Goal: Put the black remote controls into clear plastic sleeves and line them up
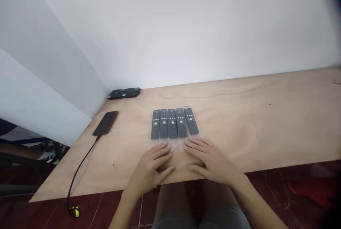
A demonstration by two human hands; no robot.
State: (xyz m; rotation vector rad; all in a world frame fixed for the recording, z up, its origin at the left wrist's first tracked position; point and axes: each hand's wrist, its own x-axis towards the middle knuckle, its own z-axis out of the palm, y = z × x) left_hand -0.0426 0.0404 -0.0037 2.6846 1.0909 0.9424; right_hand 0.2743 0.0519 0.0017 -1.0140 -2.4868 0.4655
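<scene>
Head view: the left hand [150, 170] and right hand [210, 161] lay open and flat on the plywood desk [239, 122], grasping nothing, their fingertips at the ends of the clear plastic sleeves [173, 144] around five black remote controls [172, 124]. The remotes sat side by side just ahead of the hands, within easy reach, the rightmost slightly tilted. Farther left, a smartphone [105, 123] lay near the desk's edge, its black cable [80, 168] trailing over, probably for charging; two flat black devices [124, 93] sat in the back corner, out of the way.
</scene>
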